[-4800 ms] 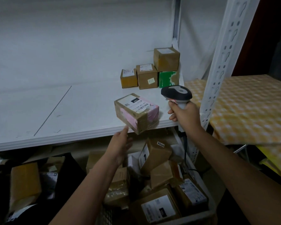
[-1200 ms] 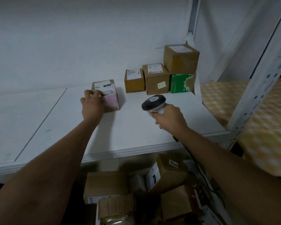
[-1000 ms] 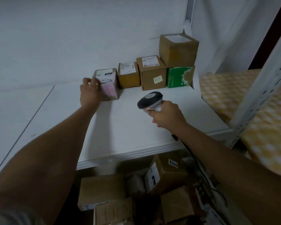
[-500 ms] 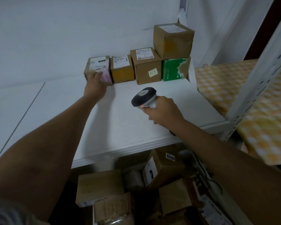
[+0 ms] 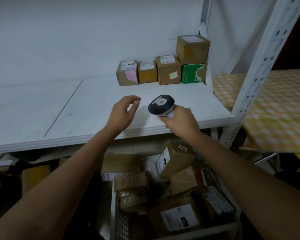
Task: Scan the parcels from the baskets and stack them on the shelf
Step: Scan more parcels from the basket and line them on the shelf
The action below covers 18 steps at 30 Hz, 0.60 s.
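Note:
A brown parcel with a pink patch (image 5: 127, 73) stands at the left end of a row of small boxes at the back of the white shelf (image 5: 97, 108). My left hand (image 5: 123, 113) hovers above the shelf's front half, empty, fingers apart, well short of that parcel. My right hand (image 5: 179, 119) grips the handle of a dark barcode scanner (image 5: 161, 104) over the shelf's front edge. Under the shelf, a wire basket (image 5: 125, 224) holds several brown parcels, such as a labelled box (image 5: 178, 220).
The row also has an orange-brown box (image 5: 147, 72), a taller brown box (image 5: 168, 70) and a green box (image 5: 194, 73) with a brown box (image 5: 193, 49) on top. A perforated white upright (image 5: 260, 64) stands at right, with a yellow patterned surface (image 5: 275, 108) beyond.
My left hand pushed the pink-patched parcel back against the row, let go and drew back toward me. The scanner hand stayed roughly in place.

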Motion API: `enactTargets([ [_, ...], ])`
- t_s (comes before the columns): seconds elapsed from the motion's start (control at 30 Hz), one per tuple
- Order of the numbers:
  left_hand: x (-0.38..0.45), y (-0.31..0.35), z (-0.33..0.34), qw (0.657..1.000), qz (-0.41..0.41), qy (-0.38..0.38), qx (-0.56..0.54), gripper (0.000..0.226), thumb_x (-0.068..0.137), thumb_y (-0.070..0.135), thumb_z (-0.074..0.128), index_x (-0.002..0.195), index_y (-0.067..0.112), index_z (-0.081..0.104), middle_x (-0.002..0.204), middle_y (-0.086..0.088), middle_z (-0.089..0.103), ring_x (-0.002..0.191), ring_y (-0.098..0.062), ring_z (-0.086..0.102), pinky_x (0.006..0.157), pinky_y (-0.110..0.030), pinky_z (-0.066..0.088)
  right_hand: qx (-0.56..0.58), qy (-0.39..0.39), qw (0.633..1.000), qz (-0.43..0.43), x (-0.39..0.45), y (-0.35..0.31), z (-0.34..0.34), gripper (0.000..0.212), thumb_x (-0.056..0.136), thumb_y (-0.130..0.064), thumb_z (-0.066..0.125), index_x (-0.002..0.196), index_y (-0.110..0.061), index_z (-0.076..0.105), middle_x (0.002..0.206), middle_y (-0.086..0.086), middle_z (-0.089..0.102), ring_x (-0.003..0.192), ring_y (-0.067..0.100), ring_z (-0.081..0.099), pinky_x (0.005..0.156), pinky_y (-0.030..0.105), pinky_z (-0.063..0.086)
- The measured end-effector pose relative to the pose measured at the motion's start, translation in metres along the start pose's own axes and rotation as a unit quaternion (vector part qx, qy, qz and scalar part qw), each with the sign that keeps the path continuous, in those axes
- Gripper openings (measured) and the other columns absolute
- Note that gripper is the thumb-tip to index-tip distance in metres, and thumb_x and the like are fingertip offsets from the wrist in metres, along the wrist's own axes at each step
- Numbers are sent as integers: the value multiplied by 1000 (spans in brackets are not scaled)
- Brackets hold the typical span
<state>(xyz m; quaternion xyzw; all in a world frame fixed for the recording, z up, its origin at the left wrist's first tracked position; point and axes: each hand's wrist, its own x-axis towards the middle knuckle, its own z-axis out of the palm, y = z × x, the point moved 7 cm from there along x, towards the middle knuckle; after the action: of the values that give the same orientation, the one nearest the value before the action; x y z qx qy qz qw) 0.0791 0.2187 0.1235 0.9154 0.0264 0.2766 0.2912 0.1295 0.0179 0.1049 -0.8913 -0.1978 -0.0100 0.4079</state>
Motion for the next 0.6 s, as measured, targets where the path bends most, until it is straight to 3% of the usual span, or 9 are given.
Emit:
enactTargets([
  [0.2,-110,-20,4,999,-49,-21,6,24,102,23,55,121,16,68,119,2,67,104,-9,61,84,-11,42,34,-45,998,-10,-57,6,28,27,85,-42,69,93,-16,66,81,5,73,73,24,70,72,43,60],
  [0.27,-138,-48,21,988,-93,-112,59,33,101,21,57,133,13,60,132,-6,60,118,-19,58,94,-21,42,43,-68,997,-6,-70,8,39,26,85,-41,70,92,-16,67,79,2,72,71,24,69,72,42,60],
  [0.37,-171,-97,38,939,-183,-256,139,59,99,21,60,152,9,37,156,-15,36,140,-32,40,112,-38,34,12,-92,996,1,-85,15,52,24,87,-40,70,86,-17,64,70,-4,66,69,18,67,71,33,58],
  [0.5,-180,-139,44,906,-156,-297,258,79,96,31,62,159,12,17,166,-12,14,152,-30,17,122,-42,15,-3,-91,996,20,-97,33,63,18,89,-31,70,80,-21,59,68,-10,61,65,7,61,60,22,47],
  [0.6,-178,-172,51,882,-146,-325,307,103,89,44,69,161,16,0,168,-7,-2,154,-30,-2,123,-52,-3,15,-116,991,61,-105,52,80,15,90,-33,68,82,-27,58,72,-6,67,65,6,65,66,27,55],
])
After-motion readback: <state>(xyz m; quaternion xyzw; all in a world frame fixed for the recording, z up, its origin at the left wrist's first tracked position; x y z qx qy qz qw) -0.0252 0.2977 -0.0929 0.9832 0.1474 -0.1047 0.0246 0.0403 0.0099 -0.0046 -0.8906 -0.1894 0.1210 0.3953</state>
